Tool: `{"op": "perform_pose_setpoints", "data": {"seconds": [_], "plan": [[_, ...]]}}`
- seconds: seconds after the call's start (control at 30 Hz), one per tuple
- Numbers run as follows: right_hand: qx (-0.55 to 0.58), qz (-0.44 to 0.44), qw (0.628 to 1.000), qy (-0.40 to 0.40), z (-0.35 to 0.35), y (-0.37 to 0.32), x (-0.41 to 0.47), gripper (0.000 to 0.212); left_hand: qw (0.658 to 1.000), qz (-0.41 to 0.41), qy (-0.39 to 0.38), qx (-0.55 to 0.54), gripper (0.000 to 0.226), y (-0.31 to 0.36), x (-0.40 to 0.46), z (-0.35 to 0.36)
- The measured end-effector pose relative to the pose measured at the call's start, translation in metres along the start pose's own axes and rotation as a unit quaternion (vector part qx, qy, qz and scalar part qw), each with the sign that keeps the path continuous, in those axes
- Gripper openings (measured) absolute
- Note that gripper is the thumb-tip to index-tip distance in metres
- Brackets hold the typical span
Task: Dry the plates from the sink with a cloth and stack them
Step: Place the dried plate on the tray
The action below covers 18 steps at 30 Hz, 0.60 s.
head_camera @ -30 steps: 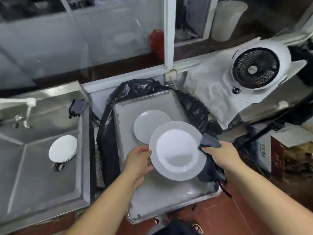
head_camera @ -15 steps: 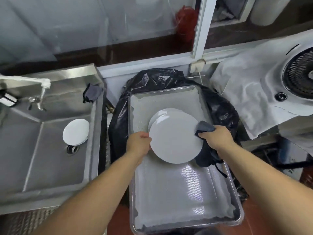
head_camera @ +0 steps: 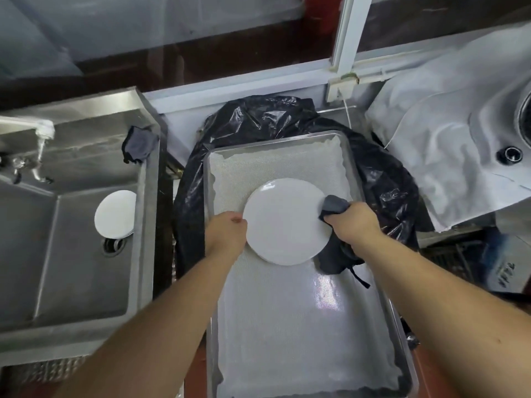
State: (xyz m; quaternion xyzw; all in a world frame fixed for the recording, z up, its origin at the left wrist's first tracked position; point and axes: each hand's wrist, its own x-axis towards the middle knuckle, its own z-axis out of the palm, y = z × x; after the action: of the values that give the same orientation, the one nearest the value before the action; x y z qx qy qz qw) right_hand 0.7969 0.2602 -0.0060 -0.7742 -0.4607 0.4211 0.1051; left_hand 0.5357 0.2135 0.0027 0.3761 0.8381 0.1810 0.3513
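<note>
A plain white plate (head_camera: 286,222), round, smooth and without pattern, sits over the far half of a metal tray (head_camera: 352,156) lined with a pale mesh mat (head_camera: 301,326); a thin white rim showing along its far and near-left edges belongs to another plate (head_camera: 265,183) beneath it, so the two lie as a stack. The left hand (head_camera: 227,237) holds the top plate by its left edge, fingers curled at the rim. The right hand (head_camera: 355,225) grips a dark grey cloth (head_camera: 333,205) bunched against the plate's right edge, with the rest of the cloth hanging down onto the mat near the tray's right side (a thin strap trails from it). The tray rests on a black plastic bag (head_camera: 258,116) that bulges out around its far corners. To the left, a steel sink (head_camera: 86,282) holds more white plates (head_camera: 115,214), stacked just beyond the drain (head_camera: 113,245), and a second dark cloth (head_camera: 139,145) hangs over the sink's far right corner, with a tap (head_camera: 40,133) at the far left. At the right edge of the view, beyond the tray, some dark printing shows on a pale surface, too blurred to read.
</note>
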Motion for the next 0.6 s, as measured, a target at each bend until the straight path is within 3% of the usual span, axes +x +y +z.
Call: {"op": "perform_pose_setpoints", "data": {"seconds": [0.3, 0.6], "plan": [[-0.065, -0.033, 0.997, -0.008, -0.001, -0.003, 0.004, 0.043, 1.0, 0.008, 0.03, 0.004, 0.026, 0.0, -0.001, 0.01], [-0.008, -0.034, 0.999, -0.029, -0.015, 0.013, -0.01, 0.029, 0.999, -0.004, 0.045, -0.005, 0.025, 0.003, -0.006, 0.01]]}}
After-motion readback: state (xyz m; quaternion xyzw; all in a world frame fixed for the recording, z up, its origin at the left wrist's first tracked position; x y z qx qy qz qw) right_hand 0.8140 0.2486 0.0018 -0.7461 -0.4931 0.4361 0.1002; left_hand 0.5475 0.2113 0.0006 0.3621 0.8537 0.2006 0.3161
